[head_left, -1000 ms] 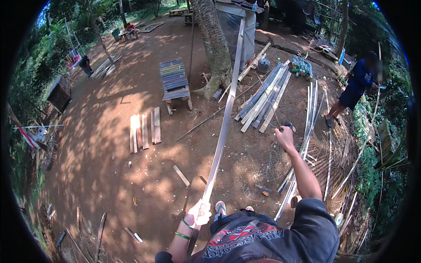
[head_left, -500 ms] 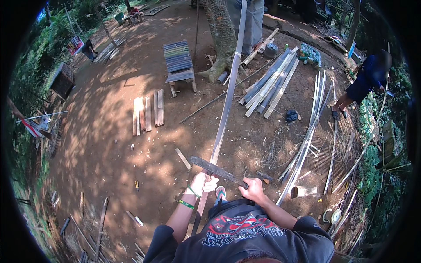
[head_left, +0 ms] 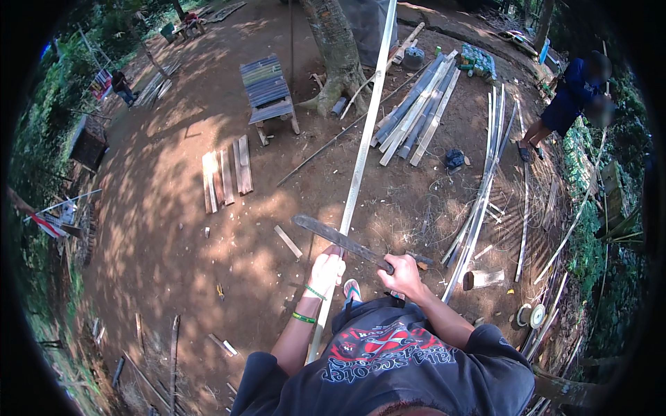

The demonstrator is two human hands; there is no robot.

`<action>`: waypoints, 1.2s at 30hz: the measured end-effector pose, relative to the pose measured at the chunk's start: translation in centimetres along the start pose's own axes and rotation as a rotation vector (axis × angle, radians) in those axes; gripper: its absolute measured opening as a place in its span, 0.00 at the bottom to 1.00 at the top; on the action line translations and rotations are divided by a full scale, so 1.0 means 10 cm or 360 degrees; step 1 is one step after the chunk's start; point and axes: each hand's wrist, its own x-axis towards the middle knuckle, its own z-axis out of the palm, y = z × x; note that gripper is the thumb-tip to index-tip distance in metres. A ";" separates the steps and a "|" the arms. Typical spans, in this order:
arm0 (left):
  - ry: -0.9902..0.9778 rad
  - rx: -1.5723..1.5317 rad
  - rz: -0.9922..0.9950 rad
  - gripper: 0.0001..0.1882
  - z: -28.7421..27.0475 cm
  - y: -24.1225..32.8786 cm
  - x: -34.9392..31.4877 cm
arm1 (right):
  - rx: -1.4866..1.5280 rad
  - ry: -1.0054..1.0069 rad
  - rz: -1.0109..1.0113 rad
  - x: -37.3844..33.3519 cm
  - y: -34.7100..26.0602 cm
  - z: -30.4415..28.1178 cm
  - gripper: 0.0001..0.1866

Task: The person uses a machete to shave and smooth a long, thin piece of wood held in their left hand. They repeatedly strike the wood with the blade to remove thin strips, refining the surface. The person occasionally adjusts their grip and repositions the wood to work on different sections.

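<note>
A long, narrow bamboo strip (head_left: 366, 142) runs from beside my body away toward the far top of the view, its pale side facing up. My left hand (head_left: 325, 272) is closed around its near part, with green bands on the wrist. A machete (head_left: 333, 234) with a long dark blade lies across the strip just beyond those fingers, its tip pointing left. My right hand (head_left: 402, 273) grips the machete's handle. Whether the edge bites into the bamboo cannot be made out.
Bamboo poles and slats (head_left: 420, 104) lie ahead to the right, near a tree trunk (head_left: 333, 55). A bamboo chair (head_left: 267, 93) and short boards (head_left: 225, 173) stand left. Long strips (head_left: 485, 187), a log piece (head_left: 484, 279) and a co-worker (head_left: 569, 97) are at right.
The strip has turned from its darker side to its pale side. My left hand and the machete have shifted slightly farther from my body, and the whole view has moved a little.
</note>
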 end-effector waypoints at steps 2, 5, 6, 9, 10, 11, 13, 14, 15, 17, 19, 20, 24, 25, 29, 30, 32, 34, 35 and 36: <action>0.0031 -0.0091 -0.0018 0.19 0.19 0.17 -0.06 | -0.0096 -0.0096 -0.0057 -0.01 -0.07 0.01 0.13; -0.0071 -0.0140 0.0001 0.23 0.26 0.24 -0.05 | -0.0175 -0.0118 -0.0175 0.00 -0.17 0.04 0.13; -0.0095 -0.0163 -0.0007 0.23 0.26 0.22 -0.06 | -0.0269 -0.0193 -0.0125 0.06 -0.19 0.00 0.14; -0.0127 -0.0167 -0.0004 0.23 0.27 0.13 -0.15 | -0.0398 -0.0093 -0.0012 0.40 -0.13 -0.23 0.13; -0.0145 -0.0170 -0.0003 0.23 0.29 0.15 -0.17 | -0.0431 -0.0063 0.0074 0.51 -0.02 -0.28 0.13; -0.0166 -0.0165 -0.0006 0.23 0.31 0.19 -0.19 | -0.0459 -0.0029 0.0166 0.60 0.06 -0.30 0.14; -0.0108 -0.0113 0.0006 0.22 0.36 0.27 -0.16 | -0.0432 -0.0013 0.0085 0.64 -0.03 -0.35 0.15; -0.0025 0.0000 -0.0003 0.22 0.39 0.32 -0.16 | -0.0439 -0.0076 0.0065 0.61 -0.12 -0.34 0.15; 0.0068 0.0114 0.0003 0.22 0.40 0.39 -0.15 | -0.0444 -0.0138 0.0029 0.61 -0.23 -0.36 0.15; 0.0169 0.0193 -0.0022 0.22 0.35 0.25 -0.08 | -0.0545 -0.0299 -0.0146 0.60 -0.20 -0.36 0.13; 0.0109 0.0188 0.0085 0.22 0.36 0.22 -0.17 | -0.0580 -0.0140 -0.0082 0.75 -0.11 -0.48 0.12; 0.0081 0.0144 0.0119 0.22 0.34 0.21 -0.24 | -0.0393 0.0044 0.0094 0.85 -0.10 -0.55 0.12; 0.0102 0.0132 0.0007 0.20 0.37 0.22 -0.23 | -0.0442 0.0028 0.0083 0.91 -0.06 -0.53 0.13; 0.0152 0.0171 -0.0029 0.19 0.35 0.16 -0.16 | -0.0478 -0.0189 0.0020 0.76 -0.24 -0.48 0.14; 0.0145 0.0336 -0.0043 0.19 0.29 0.18 -0.16 | -0.0625 -0.0343 -0.0185 0.73 -0.15 -0.39 0.14; 0.0035 0.0234 0.0101 0.20 0.29 0.28 -0.26 | -0.0480 -0.0133 -0.0087 0.84 0.01 -0.41 0.13; -0.0040 0.0080 -0.0002 0.20 0.30 0.31 -0.32 | -0.0431 0.0099 0.0057 0.99 0.15 -0.51 0.13; -0.0089 -0.0068 -0.0047 0.20 0.30 0.31 -0.28 | -0.0417 0.0023 0.0032 0.96 -0.01 -0.56 0.14; -0.0105 -0.0135 -0.0044 0.20 0.29 0.29 -0.21 | -0.0442 -0.0086 -0.0032 0.85 -0.16 -0.53 0.14; -0.0133 -0.0186 -0.0051 0.21 0.30 0.29 -0.17 | -0.0512 -0.0301 -0.0119 0.74 -0.23 -0.46 0.14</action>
